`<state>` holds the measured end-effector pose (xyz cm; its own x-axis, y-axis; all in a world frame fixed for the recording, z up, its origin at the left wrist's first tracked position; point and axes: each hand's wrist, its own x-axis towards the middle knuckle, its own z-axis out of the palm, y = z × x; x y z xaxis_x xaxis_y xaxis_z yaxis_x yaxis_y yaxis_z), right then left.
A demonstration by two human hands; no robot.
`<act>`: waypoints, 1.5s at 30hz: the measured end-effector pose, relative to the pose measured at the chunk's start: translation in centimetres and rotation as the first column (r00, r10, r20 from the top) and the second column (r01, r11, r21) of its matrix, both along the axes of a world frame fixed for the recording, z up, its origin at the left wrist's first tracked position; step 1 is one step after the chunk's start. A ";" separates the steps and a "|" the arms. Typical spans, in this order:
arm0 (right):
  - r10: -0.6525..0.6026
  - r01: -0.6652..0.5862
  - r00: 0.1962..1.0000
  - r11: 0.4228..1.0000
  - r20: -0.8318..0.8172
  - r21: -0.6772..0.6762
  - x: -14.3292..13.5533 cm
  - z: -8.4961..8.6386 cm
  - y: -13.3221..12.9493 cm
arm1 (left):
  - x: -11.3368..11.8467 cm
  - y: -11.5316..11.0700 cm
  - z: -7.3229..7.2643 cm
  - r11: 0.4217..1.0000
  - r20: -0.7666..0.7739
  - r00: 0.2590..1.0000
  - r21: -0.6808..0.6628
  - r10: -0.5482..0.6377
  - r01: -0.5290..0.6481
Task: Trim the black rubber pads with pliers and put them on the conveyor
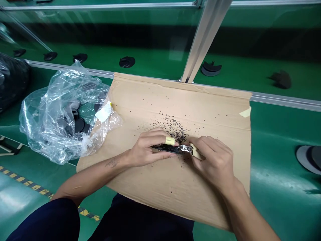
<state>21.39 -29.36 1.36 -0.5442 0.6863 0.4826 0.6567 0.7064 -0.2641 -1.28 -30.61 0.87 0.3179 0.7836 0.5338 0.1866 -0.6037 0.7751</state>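
Observation:
Over a cardboard sheet (155,180), my left hand (147,147) pinches a flat black plastic part (167,148) between thumb and fingers. Pale yellow tape wraps one of its fingertips. My right hand (215,160) is closed on small silver nippers (185,149), whose metal head meets the right end of the black part. Something pale yellow shows at its fingertips too; I cannot tell whether it is tape or a handle. Many tiny black scraps (177,129) lie scattered on the cardboard just beyond the hands.
A clear plastic bag (60,110) with black and grey parts lies at the left, partly over the cardboard. Behind a metal rail (283,102), several black parts (127,62) sit on a green surface. A metal post (205,40) rises there. Round grey-black parts (309,159) lie at right.

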 end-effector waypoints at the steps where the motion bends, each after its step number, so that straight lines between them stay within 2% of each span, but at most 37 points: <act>1: -0.010 0.010 1.000 1.000 0.018 0.022 0.0 0.1 0.0 | 0.0 0.0 0.0 1.000 0.002 1.000 0.003 0.002 -0.002; 5: -0.045 0.036 0.996 0.994 0.080 0.106 0.0 0.2 -0.2 | 0.2 -0.1 -0.1 1.000 0.010 1.000 0.007 0.012 -0.012; 8: -0.054 0.046 0.995 0.995 0.086 0.089 0.0 0.0 -0.3 | 0.2 -0.1 -0.3 1.000 0.011 1.000 0.004 0.008 -0.008; 10: -0.030 0.030 0.999 1.000 0.040 0.006 0.0 -0.2 -0.4 | 0.2 -0.2 -0.4 1.000 0.012 1.000 0.002 0.005 -0.005; 12: 0.011 -0.020 0.998 0.990 -0.061 -0.141 -0.1 -0.2 -0.4 | 0.2 -0.1 -0.4 1.000 0.013 1.000 -0.001 0.010 -0.010; 15: 0.046 -0.145 0.966 0.911 -0.254 -0.387 -0.5 0.1 -0.4 | 0.2 -0.1 -0.3 1.000 0.022 1.000 0.003 0.018 -0.019; 17: 0.033 -0.182 0.947 0.875 -0.320 -0.449 -0.5 0.3 -0.3 | 0.2 0.0 -0.3 1.000 0.025 1.000 0.011 0.016 -0.016; 23: -0.037 -0.016 0.983 0.958 -0.179 -0.285 0.0 -0.5 -0.2 | 0.1 0.0 -0.4 1.000 -0.002 1.000 0.018 0.018 -0.018; 28: -0.074 0.045 0.992 0.965 -0.101 -0.259 -0.1 -0.9 -0.2 | 0.2 -0.1 -0.5 1.000 -0.023 1.000 0.011 0.006 -0.006; 30: -0.076 0.038 0.989 0.959 -0.127 -0.280 -0.2 -0.7 -0.2 | 0.3 -0.1 -0.4 1.000 -0.028 1.000 0.004 0.015 -0.015; 32: -0.093 0.014 0.972 0.939 -0.215 -0.343 -0.4 -0.3 -0.2 | 0.3 -0.1 -0.4 0.999 -0.029 0.999 -0.005 0.038 -0.038; 35: -0.137 -0.070 0.919 0.866 -0.370 -0.496 -0.6 0.6 -0.3 | 0.3 -0.2 -0.3 0.998 -0.023 0.998 -0.019 0.060 -0.060; 37: -0.142 -0.138 0.895 0.813 -0.423 -0.565 -0.7 1.1 -0.4 | 0.2 -0.3 -0.3 0.997 -0.023 0.998 -0.034 0.063 -0.064; 39: -0.115 -0.183 0.892 0.793 -0.437 -0.582 -0.8 1.2 -0.4 | 0.2 -0.4 -0.3 0.997 -0.021 0.998 -0.046 0.060 -0.061; 42: -0.033 -0.207 0.902 0.842 -0.431 -0.498 -0.8 1.0 -0.5 | 0.2 -0.3 -0.4 0.998 -0.021 0.999 -0.033 0.045 -0.046; 45: 0.103 -0.185 0.939 0.955 -0.329 -0.230 -0.9 0.5 -0.8 | 0.2 -0.1 -0.6 0.997 -0.097 0.994 0.055 0.059 -0.054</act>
